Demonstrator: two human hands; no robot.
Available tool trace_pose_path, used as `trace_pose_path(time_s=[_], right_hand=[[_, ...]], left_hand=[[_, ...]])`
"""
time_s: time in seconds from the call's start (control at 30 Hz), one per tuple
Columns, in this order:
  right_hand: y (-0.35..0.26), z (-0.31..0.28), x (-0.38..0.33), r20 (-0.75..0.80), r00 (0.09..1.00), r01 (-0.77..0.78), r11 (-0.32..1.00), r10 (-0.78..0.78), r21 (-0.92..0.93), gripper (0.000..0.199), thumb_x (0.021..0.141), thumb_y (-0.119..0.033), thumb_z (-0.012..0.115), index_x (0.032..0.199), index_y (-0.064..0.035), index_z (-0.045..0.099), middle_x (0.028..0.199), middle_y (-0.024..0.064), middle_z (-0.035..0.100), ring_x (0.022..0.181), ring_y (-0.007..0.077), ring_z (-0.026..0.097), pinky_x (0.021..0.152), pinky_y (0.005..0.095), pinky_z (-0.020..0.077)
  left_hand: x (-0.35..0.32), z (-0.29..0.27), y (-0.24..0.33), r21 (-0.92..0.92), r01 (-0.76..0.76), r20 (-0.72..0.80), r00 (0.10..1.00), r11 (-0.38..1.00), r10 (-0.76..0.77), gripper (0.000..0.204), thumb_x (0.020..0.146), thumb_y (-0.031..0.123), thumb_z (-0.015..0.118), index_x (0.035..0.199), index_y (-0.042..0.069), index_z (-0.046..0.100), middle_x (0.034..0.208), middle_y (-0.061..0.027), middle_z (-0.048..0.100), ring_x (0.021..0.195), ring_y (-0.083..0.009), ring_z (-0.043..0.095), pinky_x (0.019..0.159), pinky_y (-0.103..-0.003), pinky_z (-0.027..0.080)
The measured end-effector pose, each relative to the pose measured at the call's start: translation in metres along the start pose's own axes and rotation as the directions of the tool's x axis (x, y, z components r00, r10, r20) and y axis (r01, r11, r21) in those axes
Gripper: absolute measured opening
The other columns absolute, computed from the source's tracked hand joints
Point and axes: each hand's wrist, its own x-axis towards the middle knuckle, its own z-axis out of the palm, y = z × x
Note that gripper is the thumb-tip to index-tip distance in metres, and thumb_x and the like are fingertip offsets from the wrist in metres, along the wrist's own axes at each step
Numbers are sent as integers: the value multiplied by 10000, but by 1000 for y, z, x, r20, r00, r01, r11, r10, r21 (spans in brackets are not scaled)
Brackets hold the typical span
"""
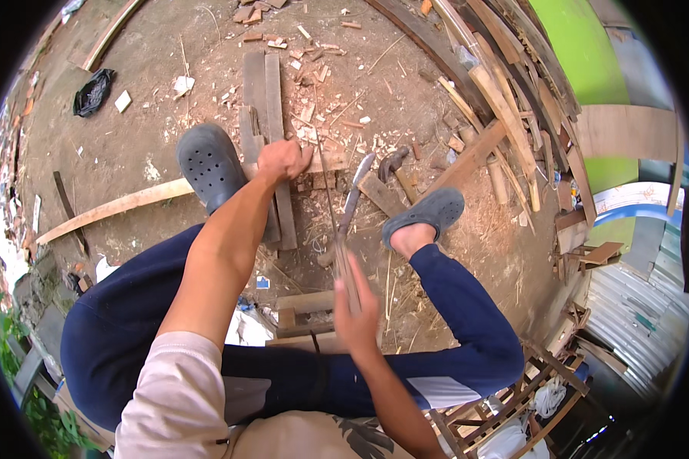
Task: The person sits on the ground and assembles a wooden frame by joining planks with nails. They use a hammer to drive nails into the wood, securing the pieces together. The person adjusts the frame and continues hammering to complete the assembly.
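Observation:
My left hand (283, 159) is closed at the end of a short wooden board (331, 158), pressing it down across longer grey planks (274, 99). In my right hand (357, 310) is the wooden handle of a handsaw (328, 183), whose thin blade shows edge-on and reaches forward over the short board, just right of my left hand. Motion smears the handle and the fingers slightly. Beside the saw lies a long knife (352, 200) with a pale blade. Farther right rests a hammer (393, 163) with a dark head, close to a wood block (380, 193).
My feet in grey clogs (208, 164) flank the work spot. Wood chips and offcuts (314, 61) litter the dirt ground. Stacked timber (505, 99) fills the right side, near corrugated metal sheets (628, 321). A black plastic bag (94, 92) lies far left.

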Motion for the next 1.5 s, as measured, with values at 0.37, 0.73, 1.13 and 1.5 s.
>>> trace_pose_path(time_s=[0.37, 0.73, 1.13, 1.5], right_hand=[[-21, -16, -22, 12, 1000, 11, 993, -10, -119, 487, 1003, -151, 559, 1460, 4, 493, 1319, 264, 632, 1211, 355, 647, 951, 386, 526], [8, 15, 67, -27, 996, -82, 996, 81, -34, 486, 986, -179, 605, 1419, 27, 528, 1294, 277, 641, 1195, 393, 644, 983, 404, 511], [9, 31, 82, -83, 989, -128, 991, 124, -48, 449, 982, -180, 601, 1390, 5, 565, 1172, 311, 670, 1068, 401, 691, 903, 392, 541], [26, 28, 100, -53, 994, -97, 994, 95, -46, 464, 998, -171, 598, 1423, 6, 536, 1299, 238, 655, 1215, 343, 641, 989, 384, 501]], left_hand=[[8, 1, 4, -9, 7, 9, 1000, 1000, -7, 672, 960, 475, 386, 941, -110, 717, 997, -381, 671, 999, -499, 673, 939, -524, 515], [9, 3, 5, 67, 25, 51, 998, 997, -29, 694, 984, 535, 389, 1041, -66, 732, 1087, -327, 690, 1078, -457, 670, 981, -499, 510], [16, 12, 2, 103, 6, 11, 1000, 995, -7, 717, 984, 502, 345, 998, -110, 717, 1019, -384, 666, 1031, -498, 666, 965, -518, 503], [15, 8, 2, 81, 3, -17, 1000, 997, -2, 723, 978, 517, 360, 978, -111, 719, 1015, -375, 670, 1030, -504, 665, 964, -518, 505]])
